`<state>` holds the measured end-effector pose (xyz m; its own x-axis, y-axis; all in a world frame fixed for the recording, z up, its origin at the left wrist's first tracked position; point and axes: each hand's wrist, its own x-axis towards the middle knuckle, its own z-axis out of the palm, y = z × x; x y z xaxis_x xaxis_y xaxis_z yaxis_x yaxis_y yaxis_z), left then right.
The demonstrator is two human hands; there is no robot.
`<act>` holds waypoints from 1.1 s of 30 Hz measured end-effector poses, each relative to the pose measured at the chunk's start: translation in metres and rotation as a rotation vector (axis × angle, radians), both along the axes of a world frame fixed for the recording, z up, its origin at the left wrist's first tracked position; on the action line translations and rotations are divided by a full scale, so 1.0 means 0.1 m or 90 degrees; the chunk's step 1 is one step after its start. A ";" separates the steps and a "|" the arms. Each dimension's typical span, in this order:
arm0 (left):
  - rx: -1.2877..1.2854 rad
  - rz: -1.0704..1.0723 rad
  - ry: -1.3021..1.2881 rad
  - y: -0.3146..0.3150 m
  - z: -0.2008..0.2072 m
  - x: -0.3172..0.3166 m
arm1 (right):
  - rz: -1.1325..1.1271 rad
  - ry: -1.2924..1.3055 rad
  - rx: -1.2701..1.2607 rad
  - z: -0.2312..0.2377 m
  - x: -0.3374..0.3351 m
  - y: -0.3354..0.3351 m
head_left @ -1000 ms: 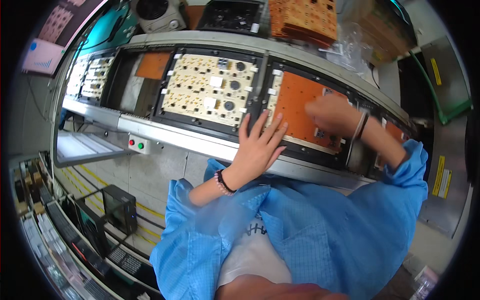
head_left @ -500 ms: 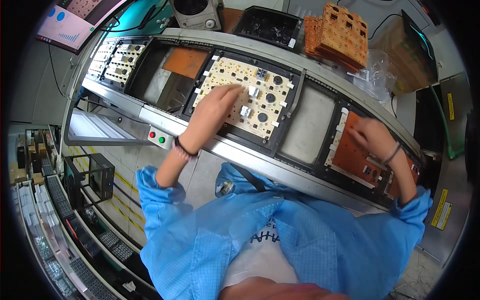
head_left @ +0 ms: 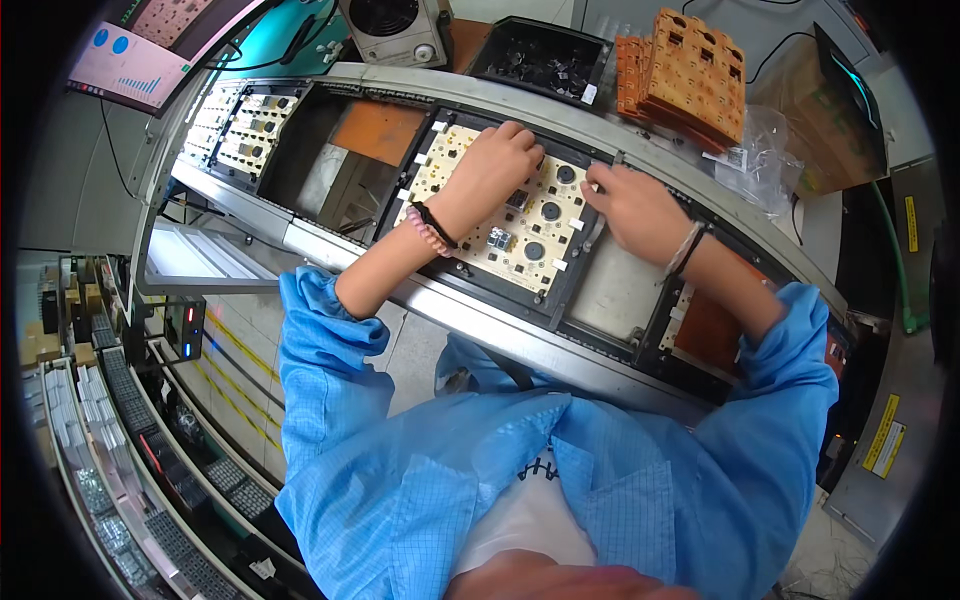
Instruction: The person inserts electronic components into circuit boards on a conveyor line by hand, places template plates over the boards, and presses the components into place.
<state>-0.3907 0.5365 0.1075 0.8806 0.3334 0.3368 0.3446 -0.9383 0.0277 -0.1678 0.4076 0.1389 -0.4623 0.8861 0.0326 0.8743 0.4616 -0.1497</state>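
Observation:
A cream circuit board (head_left: 425,180) lies in a black frame (head_left: 560,312) on the conveyor, with black round parts (head_left: 550,211) along its right side. My left hand (head_left: 490,178) rests over the board's upper middle, fingers curled down; their tips and anything under them are hidden. Just below that hand sit a dark block-shaped connector (head_left: 518,199) and a greyish one (head_left: 499,238). At the board's right edge hovers my right hand (head_left: 640,212), thumb and forefinger brought together; what they pinch, if anything, is too small to make out.
A reddish-brown board (head_left: 710,330) lies in another frame under my right forearm. Behind the conveyor stand a black bin (head_left: 540,62) of small dark parts, stacked orange boards (head_left: 695,75) and a fan unit (head_left: 395,30). More populated boards (head_left: 250,132) sit at the left.
My right hand has left the reddish-brown board and come left to the cream board's edge. My left hand has moved up and right over the connectors. Two connectors that looked shiny white now look darker.

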 end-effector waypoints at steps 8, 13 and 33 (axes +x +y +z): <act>0.020 -0.039 -0.031 0.01 0.03 -0.05 | -0.007 0.021 -0.031 0.01 0.16 -0.03; -0.120 -0.001 0.048 -0.03 0.17 -0.01 | 0.051 -0.047 0.055 -0.07 0.09 0.11; -0.123 0.016 0.011 -0.45 0.18 -0.47 | 0.072 0.047 -0.025 0.17 -0.18 -0.23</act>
